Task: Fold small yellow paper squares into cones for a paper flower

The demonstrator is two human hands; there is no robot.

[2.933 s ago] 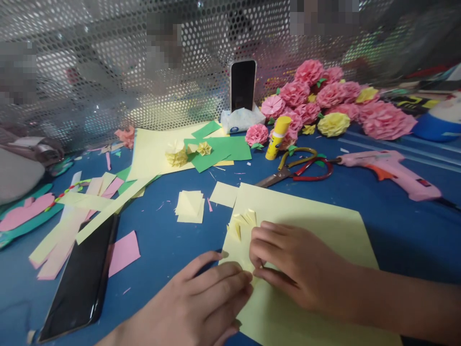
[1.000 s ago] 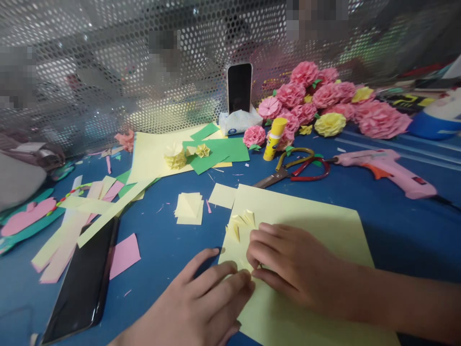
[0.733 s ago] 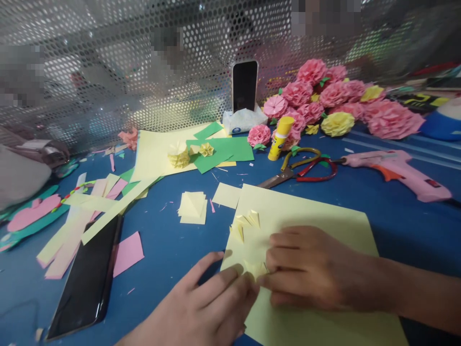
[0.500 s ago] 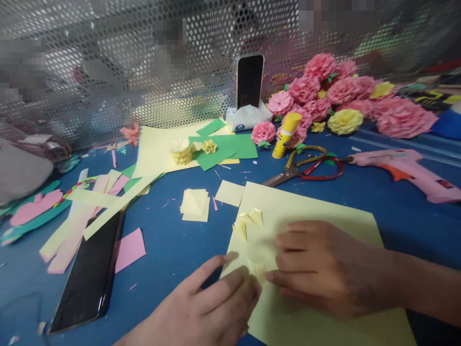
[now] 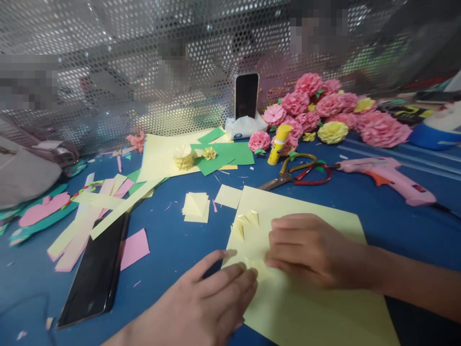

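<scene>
A small, pale yellow paper piece [image 5: 257,265] lies between my hands, low over a large yellow paper sheet [image 5: 306,319]; its outline is blurred and partly covered. My left hand [image 5: 212,298] holds its left side, index finger stretched out, the other fingers bent together and the thumb hidden. On the other side, my right hand [image 5: 309,250] has its fingers curled and pressed together at the piece's right edge. Just beyond the fingers, several small folded yellow paper pieces [image 5: 247,221] rest on the sheet. A stack of yellow paper squares [image 5: 196,207] sits farther left.
Scissors [image 5: 277,181], a glue stick [image 5: 279,145] and a pink glue gun [image 5: 389,178] are at right, before heaped paper flowers [image 5: 309,105]. Paper strips [image 5: 118,209] cross a black phone [image 5: 95,269] at left. Another phone [image 5: 247,96] stands upright against a perforated metal panel [image 5: 201,72].
My right hand has turned slightly and drawn its fingers closer together by the small paper. My left hand stays nearly in place. The view has tilted up a little.
</scene>
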